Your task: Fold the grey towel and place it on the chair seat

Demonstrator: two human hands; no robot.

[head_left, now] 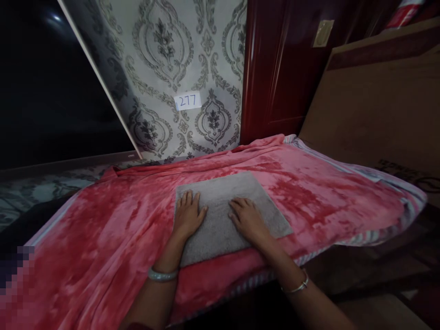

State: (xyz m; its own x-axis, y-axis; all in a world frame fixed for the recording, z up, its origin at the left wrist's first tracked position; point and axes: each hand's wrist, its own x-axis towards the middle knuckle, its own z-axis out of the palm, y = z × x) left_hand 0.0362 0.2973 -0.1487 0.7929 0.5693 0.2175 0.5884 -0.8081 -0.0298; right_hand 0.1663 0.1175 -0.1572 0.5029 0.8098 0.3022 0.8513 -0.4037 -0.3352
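Observation:
A grey rectangular cloth (216, 229) with a plush look lies spread flat on a red and pink blanket (309, 183). My left hand (188, 214) rests on the cloth's left side, palm down, with its fingers stretched out and nothing held. On the right part of the same cloth lies my right hand (248, 219), also palm down, its fingers extended and slightly bent. Between the two hands a strip of the cloth shows. A pale bangle (162, 275) circles my left wrist, and a thin metal bracelet (298, 284) is on the right one.
Patterned wallpaper (165, 50) with a paper label (187, 100) reading 277 stands behind the blanket. A dark screen (58, 91) is at the left. At the right are a dark red door or panel (275, 64) and a large cardboard box (378, 101). The blanket's striped edge (364, 236) hangs in front.

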